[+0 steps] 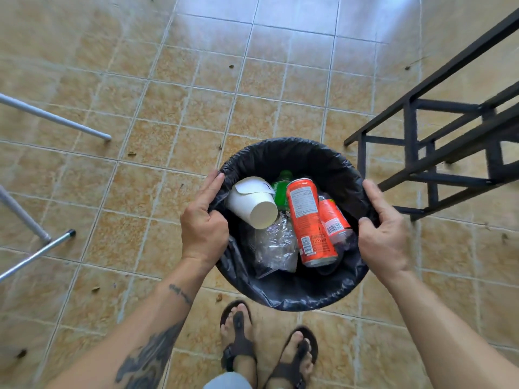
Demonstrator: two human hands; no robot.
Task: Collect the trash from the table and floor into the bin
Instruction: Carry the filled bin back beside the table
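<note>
A round bin [292,153] lined with a black bag sits in front of my feet, seen from above. My left hand [203,223] grips its left rim and my right hand [383,234] grips its right rim. Inside lie a white paper cup [252,203] on its side, a green bottle [280,186], a tall orange can [309,220], a second orange-labelled bottle [335,220] beside it, and crumpled clear plastic [276,245].
Black metal frame legs [421,153] stand close to the bin's right. Grey metal tube legs [56,119] cross the left side. The tan tiled floor carries small dark scraps [130,154]. My sandalled feet [266,346] are just below the bin.
</note>
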